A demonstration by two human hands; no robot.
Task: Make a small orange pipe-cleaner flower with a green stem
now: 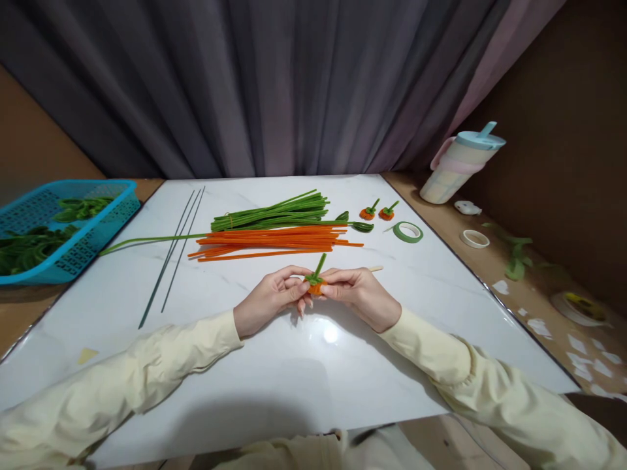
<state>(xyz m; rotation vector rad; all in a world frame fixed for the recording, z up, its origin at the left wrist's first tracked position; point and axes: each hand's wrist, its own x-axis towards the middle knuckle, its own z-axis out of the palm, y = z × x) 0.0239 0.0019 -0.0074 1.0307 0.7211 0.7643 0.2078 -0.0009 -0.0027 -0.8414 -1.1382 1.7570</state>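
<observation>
Between my two hands, above the white tabletop, is a small orange pipe-cleaner persimmon (pixel 316 287) with a green leafy cap and an upright green stem. My left hand (pixel 278 292) pinches it from the left, thumb on its side. From the right, my right hand (pixel 360 292) grips it with thumb and fingers. Just beyond lies a bundle of orange pipe cleaners (pixel 264 240), and behind that a bundle of green pipe cleaners (pixel 274 212). Two finished-looking persimmons of the same kind (pixel 367 213) lie at the back right, near a roll of green tape (pixel 408 232).
At the left stands a blue basket (pixel 105 232) holding green fuzzy pieces. Thin dark green wires (pixel 164 264) lie on the table. A tumbler (pixel 463 163), a white tape roll (pixel 475 239) and paper scraps (pixel 539 328) are along the right side. Grey curtains hang behind.
</observation>
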